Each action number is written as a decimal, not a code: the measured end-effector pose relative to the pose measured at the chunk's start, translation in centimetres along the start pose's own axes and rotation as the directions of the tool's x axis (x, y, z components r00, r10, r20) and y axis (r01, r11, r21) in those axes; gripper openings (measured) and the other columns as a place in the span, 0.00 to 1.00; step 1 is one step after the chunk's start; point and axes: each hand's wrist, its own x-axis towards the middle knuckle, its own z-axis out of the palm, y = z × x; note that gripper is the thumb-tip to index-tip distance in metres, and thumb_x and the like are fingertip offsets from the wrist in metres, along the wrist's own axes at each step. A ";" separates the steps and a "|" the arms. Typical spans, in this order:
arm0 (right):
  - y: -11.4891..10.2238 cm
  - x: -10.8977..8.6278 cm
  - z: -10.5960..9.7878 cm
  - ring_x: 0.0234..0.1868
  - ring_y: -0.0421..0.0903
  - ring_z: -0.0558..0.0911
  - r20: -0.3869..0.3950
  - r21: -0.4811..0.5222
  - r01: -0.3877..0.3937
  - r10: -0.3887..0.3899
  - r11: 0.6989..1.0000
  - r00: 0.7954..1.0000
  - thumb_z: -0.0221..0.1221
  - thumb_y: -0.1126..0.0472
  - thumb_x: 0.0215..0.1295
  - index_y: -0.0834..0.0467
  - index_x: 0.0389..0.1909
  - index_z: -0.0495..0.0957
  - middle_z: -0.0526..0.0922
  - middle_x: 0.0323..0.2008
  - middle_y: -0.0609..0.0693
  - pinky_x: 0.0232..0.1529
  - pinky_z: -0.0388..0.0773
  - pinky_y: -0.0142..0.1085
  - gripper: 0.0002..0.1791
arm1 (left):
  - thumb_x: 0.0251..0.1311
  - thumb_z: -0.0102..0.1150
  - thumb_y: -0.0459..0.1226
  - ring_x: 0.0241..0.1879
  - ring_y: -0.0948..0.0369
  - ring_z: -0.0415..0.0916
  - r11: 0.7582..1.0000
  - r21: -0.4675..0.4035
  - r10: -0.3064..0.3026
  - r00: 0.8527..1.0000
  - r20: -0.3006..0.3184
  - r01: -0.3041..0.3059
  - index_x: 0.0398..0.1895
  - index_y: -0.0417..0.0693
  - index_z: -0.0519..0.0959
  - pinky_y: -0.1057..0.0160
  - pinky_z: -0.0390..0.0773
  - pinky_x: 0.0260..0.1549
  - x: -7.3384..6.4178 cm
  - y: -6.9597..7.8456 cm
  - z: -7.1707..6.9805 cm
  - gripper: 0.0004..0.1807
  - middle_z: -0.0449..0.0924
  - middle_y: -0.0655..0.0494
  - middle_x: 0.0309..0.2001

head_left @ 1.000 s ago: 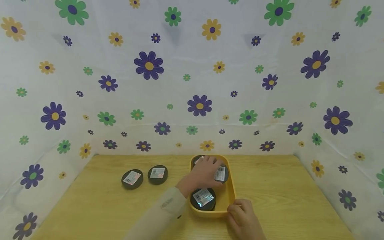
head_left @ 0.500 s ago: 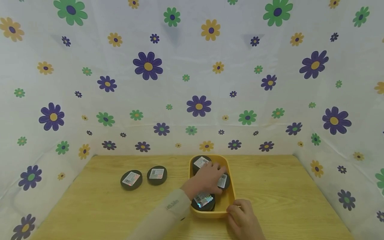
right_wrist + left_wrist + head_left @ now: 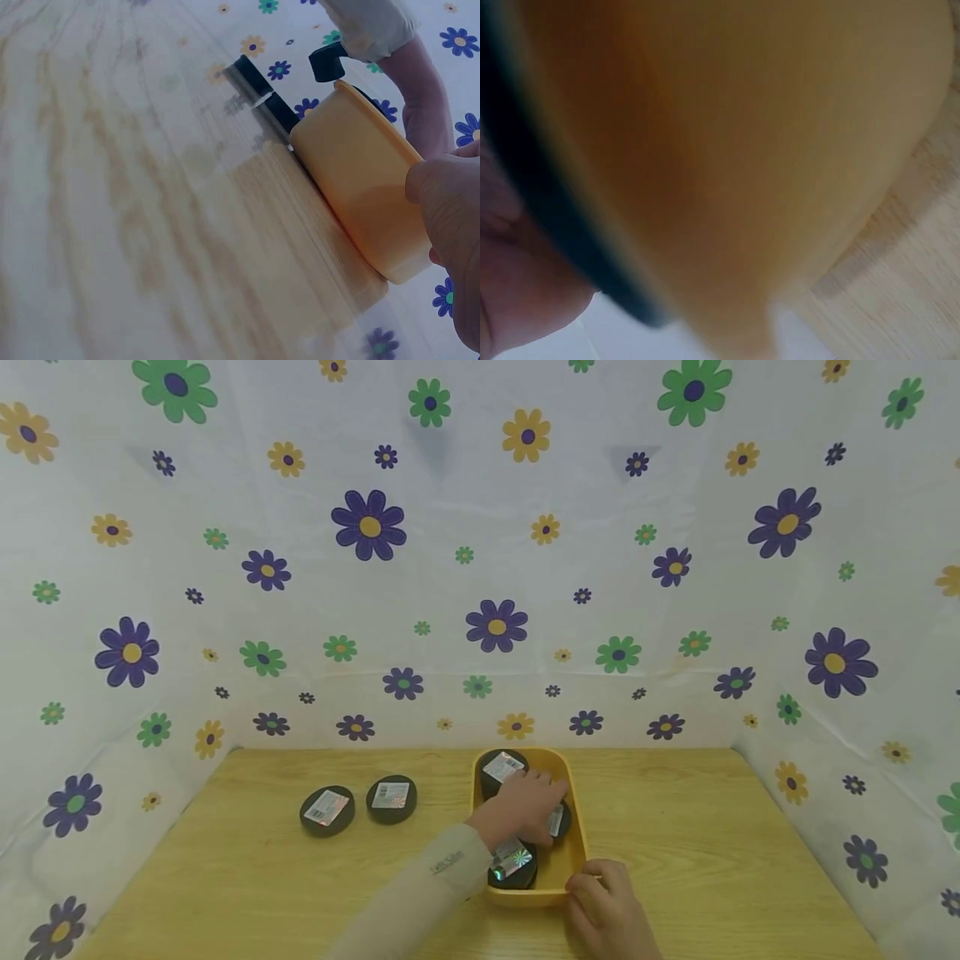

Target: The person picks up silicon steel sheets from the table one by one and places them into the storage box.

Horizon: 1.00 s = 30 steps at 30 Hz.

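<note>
Inside the yellow tray (image 3: 558, 868), my left hand (image 3: 525, 810) spans a black round disc (image 3: 562, 827) with a white label, thumb and fingers at its sides; the hand hides much of it. Another labelled disc (image 3: 504, 767) lies at the tray's far left, and one more (image 3: 512, 870) sits at the near left, partly under my wrist. At the near right corner, my right hand (image 3: 611, 902) grips the tray's rim. From the right wrist view, thumb and fingers of that hand (image 3: 454, 202) pinch the tray wall (image 3: 367, 187).
To the left of the tray, two more black labelled discs, one nearer (image 3: 327, 811) and one farther (image 3: 392, 799), lie on the wooden table (image 3: 697, 835). A flowered white cloth (image 3: 450, 577) stands behind and at both sides. The left wrist view is mostly blurred tray wall (image 3: 780, 135).
My left hand has moved nearer within the tray, and the disc under it has slid the same way. The far left disc shows more now. My right hand stays on the rim.
</note>
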 end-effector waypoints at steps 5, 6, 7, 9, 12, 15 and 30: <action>-0.1 0.1 0.0 0.42 0.45 0.72 -0.008 -0.003 0.000 0.000 1.000 1.000 0.47 0.48 0.76 0.51 0.32 0.78 0.73 0.38 0.47 0.43 0.71 0.32 0.17 | 0.48 0.70 0.59 0.57 0.56 0.70 1.000 0.011 -0.014 1.000 0.016 0.014 0.58 0.58 0.68 0.54 0.68 0.59 0.0 0.1 0.1 0.36 0.76 0.58 0.55; -0.2 0.1 0.0 0.42 0.46 0.72 -0.010 -0.002 0.000 0.000 1.000 1.000 0.47 0.48 0.76 0.51 0.32 0.78 0.73 0.38 0.47 0.43 0.71 0.32 0.17 | 0.48 0.70 0.59 0.57 0.56 0.70 1.000 0.012 -0.017 1.000 0.018 0.017 0.58 0.58 0.68 0.54 0.68 0.59 0.1 0.2 0.1 0.36 0.76 0.58 0.55; -0.2 0.1 0.0 0.42 0.46 0.72 -0.010 -0.006 0.000 -0.001 1.000 1.000 0.46 0.48 0.76 0.51 0.32 0.78 0.73 0.38 0.47 0.43 0.72 0.32 0.18 | 0.48 0.70 0.59 0.57 0.56 0.70 1.000 0.014 -0.020 1.000 0.020 0.020 0.58 0.58 0.68 0.55 0.68 0.59 0.0 0.2 0.0 0.36 0.76 0.57 0.56; -0.2 0.1 0.0 0.42 0.46 0.73 -0.008 -0.008 -0.005 0.005 1.000 1.000 0.46 0.47 0.76 0.51 0.32 0.78 0.73 0.38 0.47 0.43 0.71 0.32 0.18 | 0.48 0.71 0.58 0.58 0.56 0.70 1.000 0.015 -0.026 0.999 0.028 0.025 0.57 0.58 0.68 0.55 0.67 0.59 0.0 0.2 0.0 0.36 0.76 0.58 0.56; -0.3 0.1 0.0 0.43 0.45 0.73 0.001 -0.011 -0.019 0.019 1.000 1.000 0.45 0.47 0.76 0.50 0.32 0.78 0.73 0.38 0.46 0.44 0.71 0.31 0.18 | 0.48 0.71 0.58 0.58 0.57 0.70 0.999 0.016 -0.032 0.999 0.040 0.032 0.56 0.59 0.68 0.55 0.67 0.59 -0.1 0.3 -0.1 0.35 0.77 0.58 0.56; -0.3 0.0 0.0 0.43 0.45 0.73 0.007 -0.013 -0.029 0.030 0.999 1.000 0.45 0.46 0.76 0.49 0.32 0.78 0.73 0.39 0.46 0.46 0.70 0.30 0.18 | 0.48 0.70 0.58 0.58 0.57 0.70 0.999 0.021 -0.041 0.998 0.047 0.040 0.56 0.59 0.69 0.55 0.66 0.60 -0.3 0.4 -0.1 0.34 0.77 0.59 0.55; 0.0 0.1 0.0 0.42 0.47 0.72 -0.004 0.013 0.007 -0.007 1.000 1.000 0.46 0.48 0.76 0.51 0.32 0.78 0.73 0.38 0.47 0.47 0.68 0.34 0.17 | 0.50 0.69 0.59 0.63 0.57 0.67 0.998 -0.020 -0.061 0.996 0.072 0.063 0.62 0.58 0.69 0.54 0.61 0.66 -0.5 0.5 -0.1 0.37 0.76 0.57 0.60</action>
